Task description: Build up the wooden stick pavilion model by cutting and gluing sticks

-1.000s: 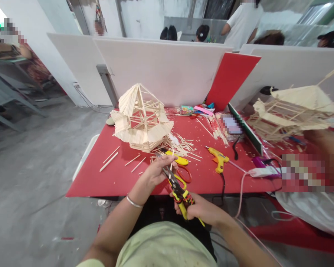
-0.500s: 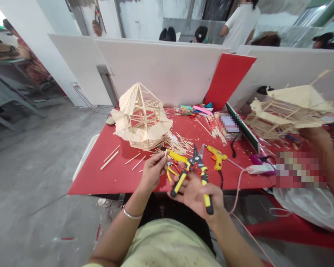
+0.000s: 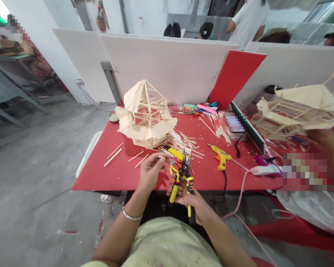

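Between the closed fingertips of my left hand (image 3: 150,171) is a short piece of wooden stick (image 3: 161,157), mostly covered by the fingers. My right hand (image 3: 193,204) is wrapped round the yellow-and-black handles of a pair of cutting pliers (image 3: 185,174), whose jaws point up and stand slightly apart. Behind both hands, a stick-built model pavilion (image 3: 147,115) stands upright on the red table (image 3: 100,180), its roof partly covered. A yellow utility knife (image 3: 178,154) and smaller yellow-handled pliers (image 3: 172,171) lie just beyond my hands, partly hidden.
Loose sticks (image 3: 187,140) are heaped right of the model, with several more (image 3: 113,157) at the left. A yellow glue gun (image 3: 220,156) with its cable lies to the right. A green divider (image 3: 249,129) borders a neighbour's space, where another stick model (image 3: 292,111) and a person's arm show.
My right hand has drawn the cutting pliers left, closer to my left hand, and their handles have come nearer together. The left hand still pinches the stick. The view has shifted slightly.
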`<state>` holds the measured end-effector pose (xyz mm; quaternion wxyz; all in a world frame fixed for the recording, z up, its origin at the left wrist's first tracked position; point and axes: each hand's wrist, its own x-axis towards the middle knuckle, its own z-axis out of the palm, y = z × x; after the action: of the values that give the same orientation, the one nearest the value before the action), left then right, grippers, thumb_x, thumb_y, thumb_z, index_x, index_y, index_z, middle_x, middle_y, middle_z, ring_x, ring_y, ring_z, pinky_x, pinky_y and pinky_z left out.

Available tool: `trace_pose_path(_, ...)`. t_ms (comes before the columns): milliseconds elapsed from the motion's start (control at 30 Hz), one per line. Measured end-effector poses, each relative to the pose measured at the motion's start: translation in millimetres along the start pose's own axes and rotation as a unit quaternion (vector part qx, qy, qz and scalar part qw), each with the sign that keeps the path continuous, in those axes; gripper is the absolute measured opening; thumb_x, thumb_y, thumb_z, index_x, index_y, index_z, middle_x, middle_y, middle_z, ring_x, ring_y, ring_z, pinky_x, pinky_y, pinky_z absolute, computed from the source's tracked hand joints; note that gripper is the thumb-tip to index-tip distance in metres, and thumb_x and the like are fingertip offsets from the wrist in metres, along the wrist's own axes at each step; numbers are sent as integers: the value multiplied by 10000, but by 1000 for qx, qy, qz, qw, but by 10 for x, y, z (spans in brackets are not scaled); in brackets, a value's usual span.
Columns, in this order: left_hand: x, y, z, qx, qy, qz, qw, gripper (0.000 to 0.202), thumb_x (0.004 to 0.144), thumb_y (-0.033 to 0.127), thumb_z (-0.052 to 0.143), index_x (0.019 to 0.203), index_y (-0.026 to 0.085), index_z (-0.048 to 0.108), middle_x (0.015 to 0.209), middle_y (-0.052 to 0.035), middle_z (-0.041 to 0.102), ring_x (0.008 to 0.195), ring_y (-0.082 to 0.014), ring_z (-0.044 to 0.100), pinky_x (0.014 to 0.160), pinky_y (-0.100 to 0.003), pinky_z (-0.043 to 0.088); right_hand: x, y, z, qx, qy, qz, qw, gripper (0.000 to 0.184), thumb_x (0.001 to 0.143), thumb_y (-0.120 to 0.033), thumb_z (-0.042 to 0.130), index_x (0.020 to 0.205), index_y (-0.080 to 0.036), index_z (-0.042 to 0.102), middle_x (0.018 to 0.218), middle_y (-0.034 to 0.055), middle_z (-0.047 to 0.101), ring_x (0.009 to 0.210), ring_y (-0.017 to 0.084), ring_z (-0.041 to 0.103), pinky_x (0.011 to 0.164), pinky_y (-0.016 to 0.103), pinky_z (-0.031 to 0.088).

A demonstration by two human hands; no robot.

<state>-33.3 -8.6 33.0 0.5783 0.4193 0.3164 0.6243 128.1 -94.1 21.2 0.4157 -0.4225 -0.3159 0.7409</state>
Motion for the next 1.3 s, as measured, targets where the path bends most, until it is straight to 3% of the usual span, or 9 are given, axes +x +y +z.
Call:
trace_pose_path(100, -24, 90, 0, -59, -57, -4, 997, 468, 911, 537, 548, 857, 141, 791, 988, -147, 729, 916, -247, 696, 840, -390, 572, 13, 86, -12, -83, 39, 17, 996, 358, 597, -217, 649, 954, -197, 681, 985, 49, 679, 1002, 254, 593, 896, 398, 440)
trace_pose_path(167, -29, 82, -19, -69, -56, -7, 996, 599, 943, 580, 447, 732, 134, 788, 922, -152, 723, 882, -248, 700, 816, -393, 583, 30, 115, -20, -123, 47, 14, 991, 350, 612, -216, 656, 962, -205, 674, 980, 36, 662, 1008, 247, 575, 888, 386, 440)
trace_pose_path(267, -47, -13, -54, -34, -28, 14, 999, 292, 856, 400, 685, 711, 162, 774, 850, -85, 706, 691, -173, 685, 653, -313, 593, 65, 116, -30, -151, 64, 17, 986, 365, 613, -222, 654, 978, -208, 657, 1023, 32, 648, 1022, 241, 559, 909, 387, 436)
trace_pose_path(333, -77, -69, -60, 1, -34, 27, 999, 99, 785, 274, 771, 835, 190, 782, 971, -73, 715, 668, -154, 688, 631, -303, 602, 84, 102, -35, -162, 73, 25, 984, 375, 610, -225, 640, 984, -204, 644, 1048, 36, 642, 1016, 237, 555, 901, 384, 437)
trace_pose_path(467, -149, -60, -14, 54, -85, 14, 995, 481, 860, 323, 698, 1331, 280, 607, 1296, -127, 641, 769, -177, 716, 659, -324, 620, 96, 66, -32, -205, 65, 20, 976, 360, 629, -216, 619, 989, -197, 623, 992, 23, 628, 937, 205, 543, 830, 344, 437)
trace_pose_path(533, -161, -39, 16, 66, -94, 12, 993, 543, 887, 334, 664, 1410, 288, 527, 1295, -129, 642, 777, -165, 703, 693, -329, 615, 102, 41, -14, -231, 64, -4, 971, 386, 654, -212, 608, 1040, -199, 613, 977, 15, 619, 900, 190, 537, 808, 331, 441)
trace_pose_path(700, -117, -91, 63, 28, 8, -13, 999, 379, 853, 338, 705, 1211, 212, 689, 1031, -87, 707, 672, -111, 627, 516, -207, 519, 188, -45, 68, -288, 81, -138, 944, 596, 703, -186, 574, 1295, -242, 529, 1127, 35, 631, 1127, 238, 532, 1006, 409, 427)
trace_pose_path(867, -85, -117, 140, -41, 95, -49, 993, 248, 711, 316, 833, 918, 189, 781, 937, -41, 692, 541, -35, 513, 395, -144, 368, 299, -66, 133, -446, 135, -220, 857, 818, 737, -174, 560, 1510, -243, 300, 1471, 108, 437, 1397, 298, 361, 1169, 520, 278)
trace_pose_path(1300, -199, -188, 207, -15, 93, -10, 995, 238, 787, 318, 780, 1013, 244, 783, 1018, -37, 662, 640, -51, 529, 514, -170, 414, 326, 33, 146, -519, 173, -261, 796, 857, 824, -219, 558, 1567, -214, 132, 1548, 165, 336, 1455, 331, 286, 1159, 572, 306)
